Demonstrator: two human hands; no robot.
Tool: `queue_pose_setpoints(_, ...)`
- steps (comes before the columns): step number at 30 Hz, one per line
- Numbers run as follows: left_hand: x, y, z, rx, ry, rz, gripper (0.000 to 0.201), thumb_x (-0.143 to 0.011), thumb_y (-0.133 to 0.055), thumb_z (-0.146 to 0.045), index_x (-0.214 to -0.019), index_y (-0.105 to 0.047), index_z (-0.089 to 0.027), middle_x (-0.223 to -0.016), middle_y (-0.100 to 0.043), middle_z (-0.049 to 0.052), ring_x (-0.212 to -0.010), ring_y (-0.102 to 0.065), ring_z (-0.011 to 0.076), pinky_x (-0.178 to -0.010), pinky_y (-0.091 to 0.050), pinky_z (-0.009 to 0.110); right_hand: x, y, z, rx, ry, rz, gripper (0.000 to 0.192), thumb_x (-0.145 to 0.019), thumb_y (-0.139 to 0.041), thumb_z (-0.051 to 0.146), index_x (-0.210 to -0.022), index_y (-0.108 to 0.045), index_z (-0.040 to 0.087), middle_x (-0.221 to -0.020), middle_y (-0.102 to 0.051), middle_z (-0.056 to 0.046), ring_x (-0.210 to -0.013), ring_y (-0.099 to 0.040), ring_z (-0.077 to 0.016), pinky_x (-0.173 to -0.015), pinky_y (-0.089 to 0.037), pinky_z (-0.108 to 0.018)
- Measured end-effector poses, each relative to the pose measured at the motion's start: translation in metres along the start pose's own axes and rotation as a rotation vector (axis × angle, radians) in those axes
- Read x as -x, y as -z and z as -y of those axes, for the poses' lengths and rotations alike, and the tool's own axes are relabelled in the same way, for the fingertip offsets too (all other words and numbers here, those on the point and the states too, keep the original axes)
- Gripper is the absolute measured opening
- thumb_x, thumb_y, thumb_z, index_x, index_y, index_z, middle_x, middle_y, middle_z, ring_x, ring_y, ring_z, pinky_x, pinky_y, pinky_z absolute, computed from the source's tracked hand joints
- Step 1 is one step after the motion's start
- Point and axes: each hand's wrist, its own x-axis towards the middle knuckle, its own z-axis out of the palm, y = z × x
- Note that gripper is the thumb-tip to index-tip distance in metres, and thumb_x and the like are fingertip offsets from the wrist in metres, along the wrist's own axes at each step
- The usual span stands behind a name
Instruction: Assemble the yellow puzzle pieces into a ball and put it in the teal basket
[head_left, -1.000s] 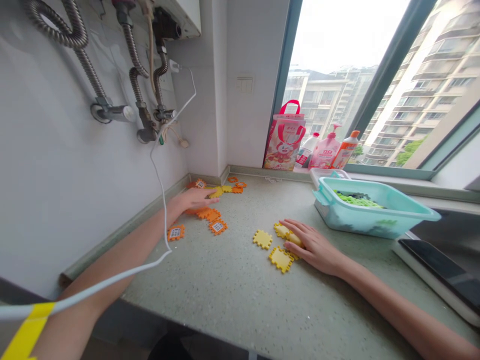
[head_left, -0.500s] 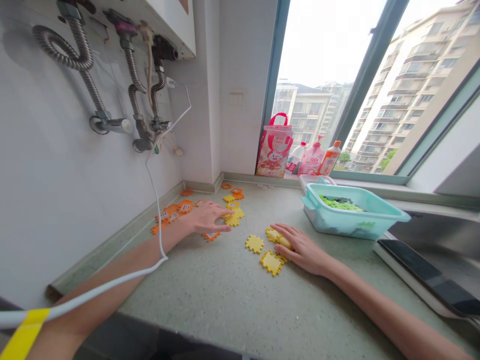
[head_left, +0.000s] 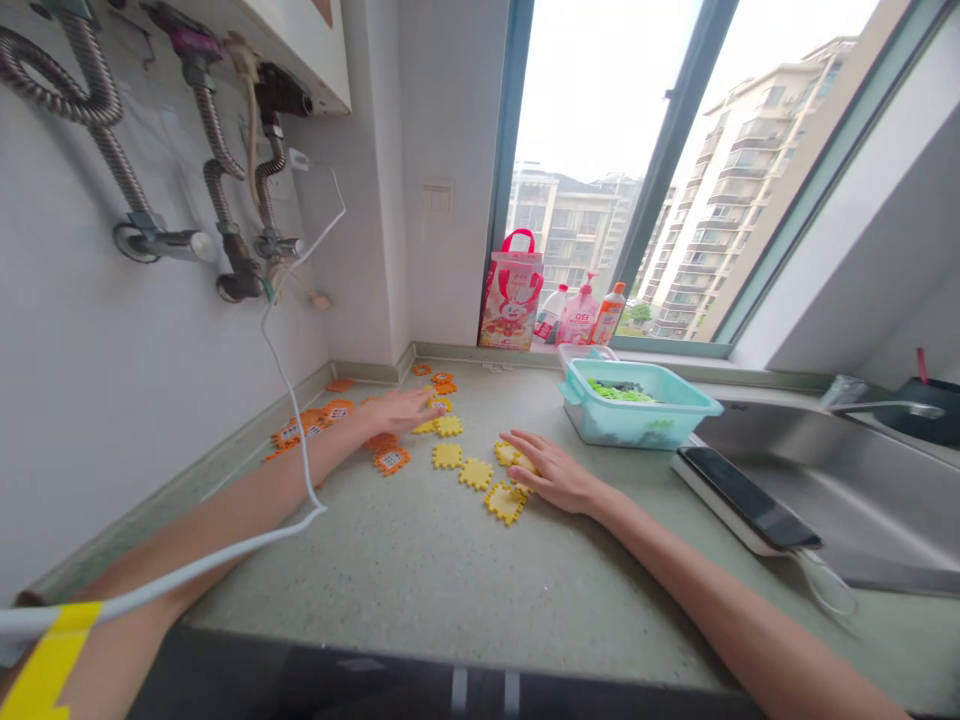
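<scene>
Two hands lie flat on the table [head_left: 420, 570] in the head view, sorting toothed plastic tiles by colour as far as one can judge. The left hand [head_left: 401, 408] reaches toward the wall, its fingers [head_left: 429, 410] stretched out and nearly flat over the spot where orange tiles [head_left: 392, 459] meet a few yellow ones [head_left: 448, 425]; it grips nothing that can be seen. The right hand [head_left: 547, 470] rests palm down on the yellow tiles [head_left: 504, 500] gathered near the middle, fingers spread and loose, touching them but not clasping any. More orange tiles [head_left: 307, 425] lie scattered along the wall's foot. A teal basket [head_left: 637, 420] holding green pieces stands just beyond the right hand, with a dark flat device [head_left: 742, 485] beside it near the sink [head_left: 847, 490]. A white cable [head_left: 300, 470] hangs over the left forearm.

Judging by the layout, the step in hand is drawing stray yellow tiles out of the orange scatter toward the yellow group. The next move would call for the left fingers to press on one yellow tile and slide it clear without dragging orange neighbours along
</scene>
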Motion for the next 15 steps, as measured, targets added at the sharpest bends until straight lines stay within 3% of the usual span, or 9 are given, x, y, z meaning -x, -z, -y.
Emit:
queue_pose_setpoints(4, -0.002, -0.014, -0.032, 0.033, 0.0, 0.055, 0.1, -0.094, -0.027, -0.087, -0.165, -0.035, -0.017, -0.172, -0.025, 0.018, -0.16, -0.021, 0.0374, -0.128, -0.019, 0.052, 0.002, 0.003, -0.003, -0.068, 0.029, -0.017, 0.071, -0.106, -0.038, 0.068, -0.163, -0.041, 0.026, -0.167, -0.041, -0.014, -0.155, -0.038, -0.0304, -0.128, -0.029, -0.052)
queue_pose_setpoints(9, 0.036, -0.031, -0.075, 0.035, -0.041, 0.053, 0.113, -0.09, -0.03, -0.091, -0.169, -0.023, -0.011, -0.175, -0.008, 0.02, -0.162, -0.005, 0.0391, -0.13, -0.011, 0.055, 0.004, 0.016, -0.017, -0.122, 0.053, -0.05, 0.058, -0.109, -0.034, 0.055, -0.151, -0.058, 0.022, -0.155, -0.058, -0.013, -0.144, -0.053, -0.0281, -0.125, -0.036, -0.05)
queue_pose_setpoints(13, 0.061, -0.033, -0.1, 0.073, -0.09, 0.098, 0.112, -0.093, -0.029, -0.089, -0.17, -0.017, -0.009, -0.175, -0.002, 0.019, -0.163, 0.001, 0.037, -0.131, -0.007, 0.056, 0.01, 0.032, -0.032, -0.121, 0.032, -0.046, 0.044, -0.1, -0.05, 0.031, -0.138, -0.069, 0.021, -0.142, -0.069, -0.011, -0.13, -0.065, -0.0294, -0.117, -0.046, -0.049)
queue_pose_setpoints(15, 0.068, -0.03, -0.107, 0.115, -0.133, 0.107, 0.108, -0.096, -0.028, -0.087, -0.17, -0.018, -0.009, -0.175, -0.002, 0.018, -0.163, 0.001, 0.0358, -0.131, -0.006, 0.055, 0.014, 0.039, -0.038, -0.105, 0.046, -0.023, 0.048, -0.088, -0.059, 0.02, -0.135, -0.072, 0.022, -0.138, -0.072, -0.009, -0.127, -0.067, -0.0296, -0.116, -0.048, -0.046)
